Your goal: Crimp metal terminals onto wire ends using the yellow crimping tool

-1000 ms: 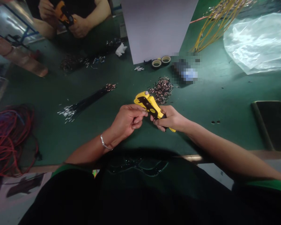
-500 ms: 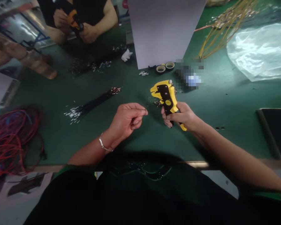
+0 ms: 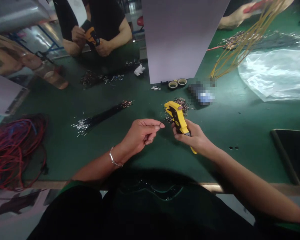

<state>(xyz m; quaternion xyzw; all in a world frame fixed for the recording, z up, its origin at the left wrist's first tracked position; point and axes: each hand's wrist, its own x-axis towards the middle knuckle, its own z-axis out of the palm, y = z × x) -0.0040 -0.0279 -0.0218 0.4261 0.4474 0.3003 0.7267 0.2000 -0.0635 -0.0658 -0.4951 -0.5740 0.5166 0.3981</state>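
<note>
My left hand (image 3: 145, 131) is closed in a pinch, and a short dark wire (image 3: 161, 123) pokes out between thumb and forefinger. Most of that wire is hidden by the fingers. Wrapped in my right hand (image 3: 190, 133) is a yellow and black wire stripper (image 3: 177, 116), its jaws tilted up and to the left. The wire and the stripper's head are apart. Just behind the tool lies a heap of small cut wire scraps (image 3: 182, 104). To the left of my hands rests a bundle of black wires (image 3: 105, 115) with bare copper ends and silvery ends.
Red and blue cables (image 3: 17, 153) pile up at the left. Two tape rolls (image 3: 177, 83) sit by an upright panel (image 3: 177, 40). A phone (image 3: 293, 153) and a clear plastic bag (image 3: 277, 75) lie right. Opposite, a co-worker's hands (image 3: 103, 47) hold an orange-black tool.
The stripper has turned in my right hand, and its head has tipped. A dark wire end now shows at my left fingertips. The whole view has shifted slightly as my head moved.
</note>
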